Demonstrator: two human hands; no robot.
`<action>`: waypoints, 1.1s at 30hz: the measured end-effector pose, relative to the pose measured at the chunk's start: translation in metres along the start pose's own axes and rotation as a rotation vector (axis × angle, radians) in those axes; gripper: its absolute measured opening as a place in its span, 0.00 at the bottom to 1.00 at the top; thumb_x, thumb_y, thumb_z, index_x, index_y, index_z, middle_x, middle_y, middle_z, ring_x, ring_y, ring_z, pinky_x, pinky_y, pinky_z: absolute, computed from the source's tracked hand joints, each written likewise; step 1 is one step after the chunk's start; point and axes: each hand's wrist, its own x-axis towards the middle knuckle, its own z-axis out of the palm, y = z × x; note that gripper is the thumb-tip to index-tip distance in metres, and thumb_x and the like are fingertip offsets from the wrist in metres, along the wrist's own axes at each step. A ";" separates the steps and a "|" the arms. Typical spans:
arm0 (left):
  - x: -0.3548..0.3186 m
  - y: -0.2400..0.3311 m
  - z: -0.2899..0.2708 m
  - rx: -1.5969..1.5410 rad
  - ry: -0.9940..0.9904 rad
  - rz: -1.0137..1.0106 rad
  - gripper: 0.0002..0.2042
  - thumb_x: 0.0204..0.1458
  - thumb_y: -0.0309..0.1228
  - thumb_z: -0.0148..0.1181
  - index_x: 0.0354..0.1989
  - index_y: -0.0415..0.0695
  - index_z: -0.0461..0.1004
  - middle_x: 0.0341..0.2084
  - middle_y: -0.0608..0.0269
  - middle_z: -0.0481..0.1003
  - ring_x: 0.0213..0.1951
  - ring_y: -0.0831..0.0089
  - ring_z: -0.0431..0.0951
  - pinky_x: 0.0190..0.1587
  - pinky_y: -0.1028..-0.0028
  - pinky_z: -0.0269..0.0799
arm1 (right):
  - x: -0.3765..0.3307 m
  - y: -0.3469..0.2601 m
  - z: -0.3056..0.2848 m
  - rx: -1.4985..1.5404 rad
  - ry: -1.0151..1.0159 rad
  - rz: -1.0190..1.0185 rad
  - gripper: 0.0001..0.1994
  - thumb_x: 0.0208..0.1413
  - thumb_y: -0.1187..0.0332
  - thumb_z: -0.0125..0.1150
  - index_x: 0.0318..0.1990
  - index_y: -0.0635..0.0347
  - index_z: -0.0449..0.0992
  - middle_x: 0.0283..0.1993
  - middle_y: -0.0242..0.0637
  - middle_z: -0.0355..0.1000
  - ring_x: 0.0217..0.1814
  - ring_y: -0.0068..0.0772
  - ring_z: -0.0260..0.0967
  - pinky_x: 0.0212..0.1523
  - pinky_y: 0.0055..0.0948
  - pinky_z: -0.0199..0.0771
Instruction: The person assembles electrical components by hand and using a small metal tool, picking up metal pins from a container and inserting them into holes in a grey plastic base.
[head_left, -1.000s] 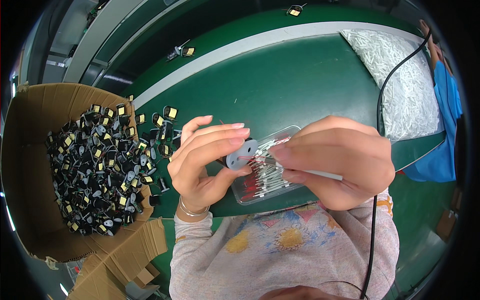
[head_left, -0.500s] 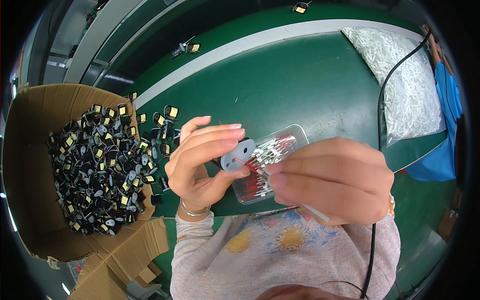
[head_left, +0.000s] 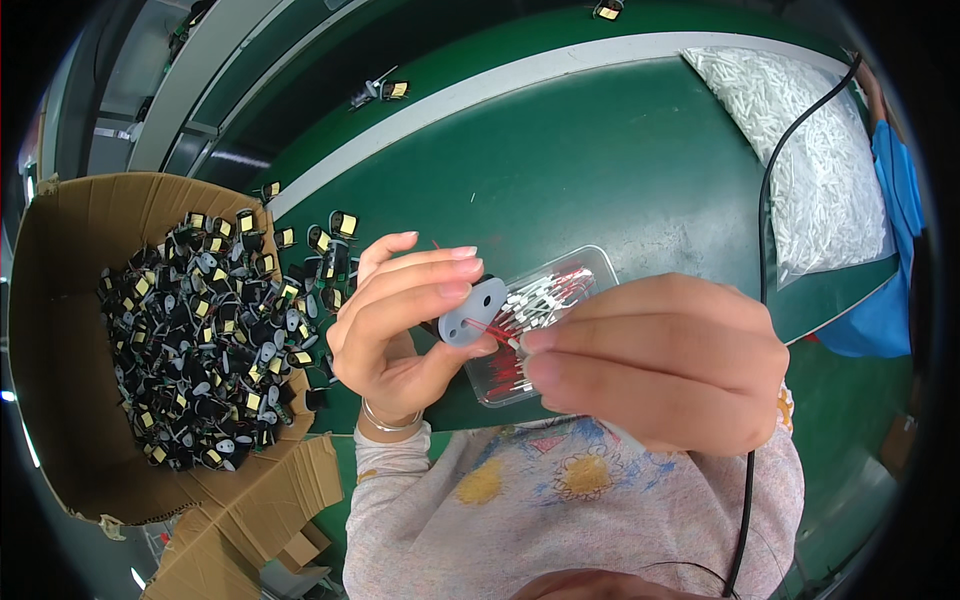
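You held the smooth grey oval plastic plate with round holes (head_left: 472,312) over the table, between the bent fingers and thumb of your left hand (head_left: 390,330). Thin red wires (head_left: 490,328) ran from one hole toward your right hand (head_left: 665,365), whose closed fingertips gripped a pale slim rod (head_left: 622,433), mostly hidden. A firm left pinch, with the wires in line with their hole and under little strain, probably suited such fine work best. Just behind, the clear rectangular plastic tray (head_left: 612,272) contained white-tipped red wire pieces (head_left: 545,298). To your left, the brown cardboard box (head_left: 60,350) held heaped black-and-grey parts with yellow pads (head_left: 200,345); far right, a clear bag (head_left: 820,170) bulged with white tubes.
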 end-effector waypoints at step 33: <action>-0.003 0.001 -0.002 -0.003 0.010 0.006 0.22 0.34 0.33 0.74 0.37 0.42 0.71 0.33 0.54 0.79 0.37 0.62 0.80 0.48 0.60 0.64 | -0.001 -0.004 -0.002 -0.011 -0.045 -0.035 0.11 0.37 0.76 0.67 0.32 0.67 0.78 0.32 0.44 0.76 0.32 0.34 0.76 0.31 0.22 0.77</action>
